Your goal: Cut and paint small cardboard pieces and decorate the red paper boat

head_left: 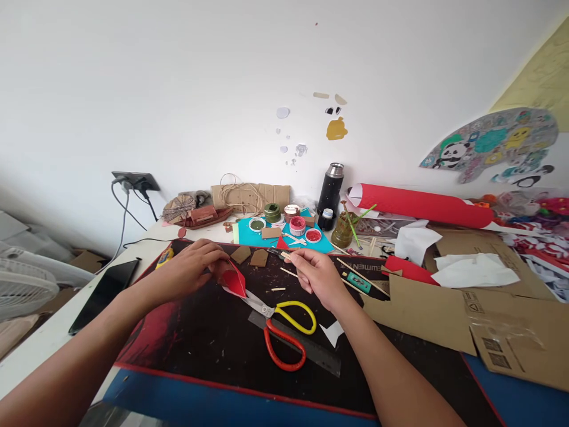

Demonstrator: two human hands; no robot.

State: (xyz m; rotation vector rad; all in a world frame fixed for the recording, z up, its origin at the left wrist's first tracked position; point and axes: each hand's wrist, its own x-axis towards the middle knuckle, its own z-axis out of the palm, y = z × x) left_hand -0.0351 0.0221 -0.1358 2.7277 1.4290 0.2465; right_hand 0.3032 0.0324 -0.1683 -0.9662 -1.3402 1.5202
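Resting on the black mat (208, 332) near its far edge, a folded red paper piece (234, 279) is pinched at its upper corner by the left hand (191, 270), whose fingers are curled closed around the fold. A thin wooden stick (287, 255) is held just to the right of it by the right hand (317, 276); the thumb and forefinger are closed on the stick, and the other fingers are loosely bent. The two hands are kept near each other but apart.

Directly below the red paper, a pair of scissors (284, 332) with one yellow and one red handle loop is laid across a dark metal ruler (311, 353), the blades pointing toward the paper. More loose sticks (355, 270) are scattered on the mat to the right of the right hand, beside a small green tool (358, 282). Small brown card pieces (249, 256) are seen just beyond the hands.

Farther back, open pots of red and green material (297, 225) are set on a turquoise sheet (249, 234), with a black flask (331, 190) and a rolled red sheet (422, 204) behind. Flat cardboard (427, 308) is spread at the right, and a dark phone (104, 293) is laid at the left.
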